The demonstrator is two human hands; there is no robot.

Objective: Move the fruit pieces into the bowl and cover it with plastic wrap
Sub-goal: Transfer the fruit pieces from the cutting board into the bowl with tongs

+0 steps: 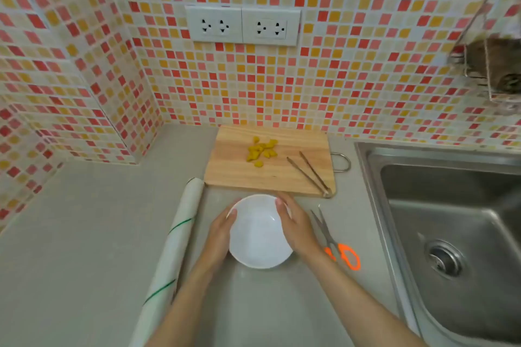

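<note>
An empty white bowl [258, 234] stands on the grey counter in front of a wooden cutting board [234, 166]. Several yellow fruit pieces [260, 151] lie in a small heap on the board, with thin tongs [308, 173] beside them. My left hand [221, 234] presses against the bowl's left side and my right hand [296, 224] against its right side, so both hold it. A long roll of plastic wrap [172, 256] with green lines lies to the left of the bowl.
Scissors with orange handles [337, 245] lie just right of my right hand. A steel sink [451, 220] fills the right side. The tiled wall with two white sockets [242, 25] rises behind the board, and a tiled corner juts out at the left.
</note>
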